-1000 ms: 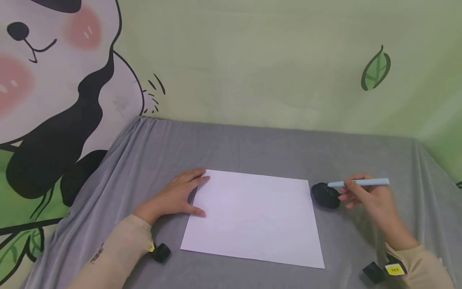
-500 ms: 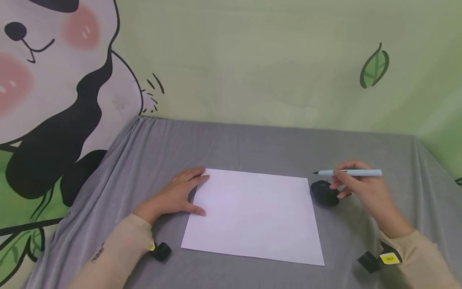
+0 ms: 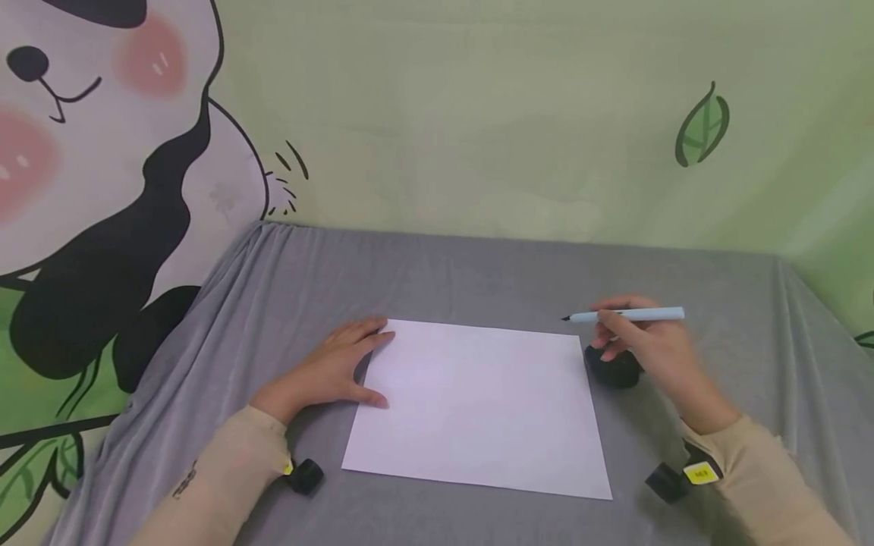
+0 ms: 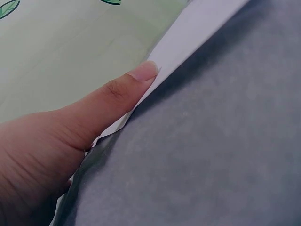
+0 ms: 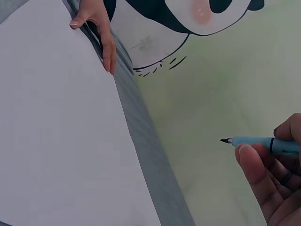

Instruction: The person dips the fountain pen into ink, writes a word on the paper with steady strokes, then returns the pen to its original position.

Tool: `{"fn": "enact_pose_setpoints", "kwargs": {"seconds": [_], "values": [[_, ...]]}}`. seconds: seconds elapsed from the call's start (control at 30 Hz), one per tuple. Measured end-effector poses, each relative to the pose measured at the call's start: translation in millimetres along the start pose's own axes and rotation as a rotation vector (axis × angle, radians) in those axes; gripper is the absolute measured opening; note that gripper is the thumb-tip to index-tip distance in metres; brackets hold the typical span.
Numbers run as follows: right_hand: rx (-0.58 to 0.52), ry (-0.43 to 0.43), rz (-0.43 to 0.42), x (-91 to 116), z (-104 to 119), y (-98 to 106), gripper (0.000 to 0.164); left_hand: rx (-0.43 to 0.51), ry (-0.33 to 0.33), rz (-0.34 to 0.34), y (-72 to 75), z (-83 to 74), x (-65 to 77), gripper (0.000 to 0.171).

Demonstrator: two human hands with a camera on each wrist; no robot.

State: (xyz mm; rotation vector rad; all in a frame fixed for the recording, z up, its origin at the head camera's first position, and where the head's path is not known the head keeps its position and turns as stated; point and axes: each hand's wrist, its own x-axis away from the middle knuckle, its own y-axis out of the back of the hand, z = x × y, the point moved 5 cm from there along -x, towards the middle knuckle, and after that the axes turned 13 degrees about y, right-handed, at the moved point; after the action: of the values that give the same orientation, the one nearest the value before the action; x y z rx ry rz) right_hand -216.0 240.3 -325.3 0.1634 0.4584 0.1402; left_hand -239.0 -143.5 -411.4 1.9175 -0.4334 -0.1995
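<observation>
A sheet of white paper [image 3: 478,409] lies on the grey cloth, with no marks visible on it. My left hand [image 3: 337,368] rests at its left edge, thumb and fingers spread straight; in the left wrist view the thumb [image 4: 122,92] presses on the edge. Above the paper's far right corner, my right hand [image 3: 649,345] pinches a light blue pen [image 3: 635,314]. The pen lies nearly level, its dark pointed tip to the left, and in the right wrist view the tip [image 5: 225,140] is uncapped. A rounded black object [image 3: 614,370] sits beside the paper's right edge, partly behind the right hand.
Grey cloth [image 3: 478,280] covers the table and falls in folds at the left. Behind it stands a pale green wall [image 3: 478,129] with a painted panda and a leaf. Small black devices are strapped at both wrists.
My right hand has lifted the pen's tip off the black object and carried the pen left and away from me, toward the paper's far right corner. The left hand stays in place.
</observation>
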Motion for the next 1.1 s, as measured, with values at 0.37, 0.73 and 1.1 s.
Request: {"fn": "enact_pose_setpoints", "kwargs": {"seconds": [0.37, 0.73, 1.1], "values": [[0.132, -0.015, 0.106, -4, -11, -30, 0.027, 0.002, 0.022, 0.008, -2.2, 1.7, 2.2, 0.100], [0.091, 0.014, 0.128, -5, -22, -57, 0.020, 0.005, 0.008, 0.005, -1.9, 2.2, 0.7, 0.100], [0.086, -0.042, 0.168, -2, -36, -83, 0.018, -0.009, 0.013, -0.004, -4.2, 4.9, -1.1, 0.101]]}}
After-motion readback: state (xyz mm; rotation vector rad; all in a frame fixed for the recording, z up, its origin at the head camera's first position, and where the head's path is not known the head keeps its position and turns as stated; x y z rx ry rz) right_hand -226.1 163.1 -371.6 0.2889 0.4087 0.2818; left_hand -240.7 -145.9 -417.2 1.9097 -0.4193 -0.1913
